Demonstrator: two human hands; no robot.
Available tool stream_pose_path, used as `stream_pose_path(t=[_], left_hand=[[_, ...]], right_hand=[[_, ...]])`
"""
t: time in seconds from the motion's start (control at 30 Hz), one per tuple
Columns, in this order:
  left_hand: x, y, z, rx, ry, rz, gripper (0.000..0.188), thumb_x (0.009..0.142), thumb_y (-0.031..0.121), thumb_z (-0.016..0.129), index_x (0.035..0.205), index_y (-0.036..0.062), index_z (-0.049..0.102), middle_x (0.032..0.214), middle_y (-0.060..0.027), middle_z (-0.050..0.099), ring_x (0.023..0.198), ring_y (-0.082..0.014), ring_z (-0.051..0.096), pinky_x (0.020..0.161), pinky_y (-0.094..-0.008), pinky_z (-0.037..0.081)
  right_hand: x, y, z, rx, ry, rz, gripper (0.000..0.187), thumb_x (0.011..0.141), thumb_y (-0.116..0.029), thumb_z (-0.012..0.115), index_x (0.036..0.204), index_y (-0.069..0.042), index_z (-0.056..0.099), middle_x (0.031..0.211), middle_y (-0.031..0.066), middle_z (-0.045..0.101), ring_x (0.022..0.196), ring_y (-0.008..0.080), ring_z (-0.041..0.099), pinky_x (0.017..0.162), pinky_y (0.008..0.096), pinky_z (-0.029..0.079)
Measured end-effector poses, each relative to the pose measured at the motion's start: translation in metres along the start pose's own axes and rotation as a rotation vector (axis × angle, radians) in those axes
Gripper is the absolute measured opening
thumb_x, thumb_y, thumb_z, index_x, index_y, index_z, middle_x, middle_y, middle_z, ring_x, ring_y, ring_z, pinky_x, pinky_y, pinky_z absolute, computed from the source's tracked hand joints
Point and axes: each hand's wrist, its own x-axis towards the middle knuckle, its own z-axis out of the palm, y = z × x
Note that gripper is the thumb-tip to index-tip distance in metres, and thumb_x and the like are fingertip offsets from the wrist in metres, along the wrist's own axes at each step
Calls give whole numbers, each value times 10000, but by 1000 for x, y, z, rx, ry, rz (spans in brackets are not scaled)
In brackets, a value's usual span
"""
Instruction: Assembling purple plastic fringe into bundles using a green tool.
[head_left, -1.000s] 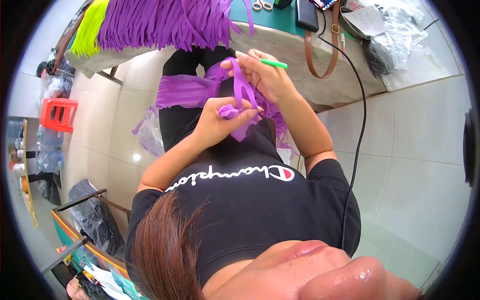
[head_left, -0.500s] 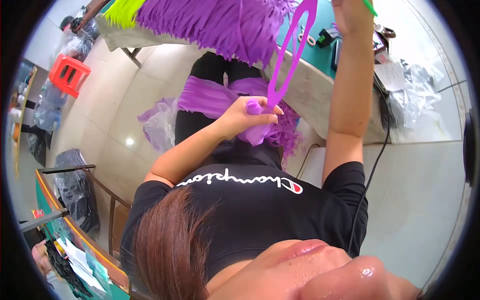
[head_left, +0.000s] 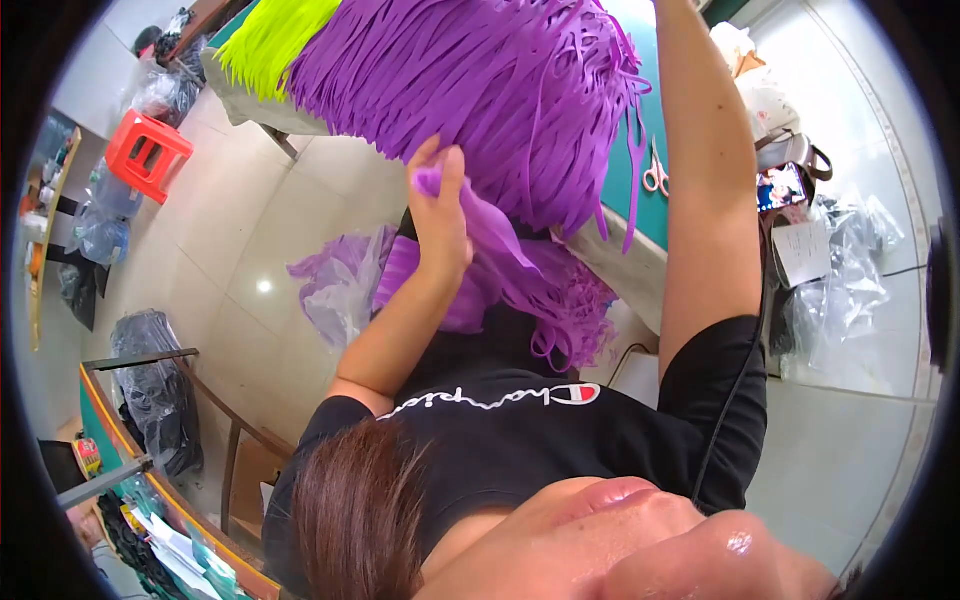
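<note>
My left hand (head_left: pixel 437 205) is closed round a bunch of soft purple strips (head_left: pixel 490 235) that trails back to my lap, at the near edge of a hanging pile. That pile is a thick fringe of purple strips (head_left: pixel 470 110), draped over the table edge, with a bright green bunch (head_left: pixel 275 45) beside it. On my lap lie more flat purple bands (head_left: pixel 455 300) and a curly tangle of thin purple strips (head_left: pixel 580 305). My right forearm stretches up past the top edge, so the right hand is hidden from view.
Scissors (head_left: pixel 655 172) lie on the green tabletop (head_left: pixel 648 205), near my right forearm. Farther right are a phone (head_left: pixel 780 187), a paper sheet (head_left: pixel 802 250) and clear plastic bags (head_left: pixel 835 310). A red stool (head_left: pixel 148 155) stands on the left; a plastic bag (head_left: pixel 345 300) hangs by my lap.
My left hand has moved away from my lap to the fringe's edge. My right hand has passed out of the top of view, and the strip stretched between both hands no longer shows.
</note>
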Motion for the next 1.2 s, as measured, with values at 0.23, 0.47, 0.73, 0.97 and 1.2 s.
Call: stream_pose_path(t=[0.23,0.47,0.73,0.97,1.2], left_hand=[[-44,-30,-45,-110,-205,-439,234,986,302,503,1002,69,521,881,-31,530,798,-101,497,719,-240,418],[-80,-4,-18,-133,-491,-401,343,988,399,464,1070,66,480,917,-44,521,847,-103,507,769,-255,436],[-136,-16,-15,-161,-591,-533,425,896,247,663,1208,42,458,1061,-52,524,1027,-155,542,913,-306,439],[-156,-8,-23,-27,-685,-804,426,851,79,685,1232,25,502,1135,-70,597,1055,-181,585,918,-349,468],[-173,11,-26,-44,-793,-677,318,878,56,639,1182,18,550,1117,-72,617,1032,-157,601,898,-332,481]], right_hand=[[-101,-117,-14,1186,646,516,203,913,-194,579,835,-8,566,762,135,691,647,195,673,562,304,517],[-344,-264,-144,1545,63,97,272,799,-224,747,844,-4,594,783,93,622,655,197,556,601,316,452],[-465,-308,-138,1672,290,352,398,779,-66,747,699,-44,357,709,93,488,587,197,390,535,309,371],[-479,-303,-170,1648,518,505,418,797,48,695,681,-88,317,866,96,620,679,72,456,587,209,385],[-495,-308,-182,1714,542,483,423,792,76,688,692,-90,312,903,102,632,645,50,419,568,192,372]])
